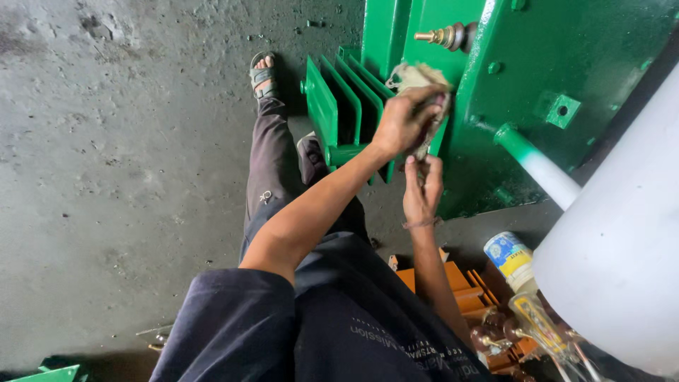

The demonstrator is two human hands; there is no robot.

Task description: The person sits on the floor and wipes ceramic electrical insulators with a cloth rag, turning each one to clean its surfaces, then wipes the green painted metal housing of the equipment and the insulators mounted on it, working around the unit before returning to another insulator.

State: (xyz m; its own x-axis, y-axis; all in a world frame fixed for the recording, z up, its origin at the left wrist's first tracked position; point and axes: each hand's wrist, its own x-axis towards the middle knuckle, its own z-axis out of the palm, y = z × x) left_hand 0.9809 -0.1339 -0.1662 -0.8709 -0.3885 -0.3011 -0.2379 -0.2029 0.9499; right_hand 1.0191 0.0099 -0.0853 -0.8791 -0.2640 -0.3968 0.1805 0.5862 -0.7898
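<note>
The person stood over a green-painted transformer tank on the concrete floor. The left hand was closed tight around a bunched, dirty cloth rag, pressing it against the tank wall beside the cooling fins, just below a brass terminal. The right hand pinched the rag's hanging tail, its grip nearly closed. The step in hand looked like wiping down the painted wall. The next stroke would likely call for steady pressure and care around the terminal.
</note>
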